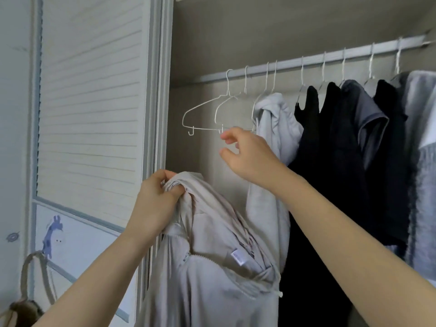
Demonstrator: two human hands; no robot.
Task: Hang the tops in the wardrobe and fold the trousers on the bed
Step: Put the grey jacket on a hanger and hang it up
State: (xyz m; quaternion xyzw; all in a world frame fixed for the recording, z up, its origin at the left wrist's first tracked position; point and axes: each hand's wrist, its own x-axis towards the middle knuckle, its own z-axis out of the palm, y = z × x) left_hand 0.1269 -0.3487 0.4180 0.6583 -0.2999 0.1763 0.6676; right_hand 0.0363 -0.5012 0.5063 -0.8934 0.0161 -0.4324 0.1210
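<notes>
Several tops (339, 142) already on wardrobe rail (306, 61). Beige hooded top (212, 267) bunched in left hand (158, 204), unhung. Right hand (245, 152) fingers apart, empty, reaching bare hanger (207, 114). Trousers, bed unseen.

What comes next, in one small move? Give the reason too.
Probably the right hand closes on the nearer empty wire hanger and lifts it off the rail: its fingers are open just beside the hanger's bar, while the left hand grips the beige hooded top, unhung.

Thin white wire hangers (205, 114); soft matt beige cloth top (212, 267); slatted door (89, 114).
</notes>
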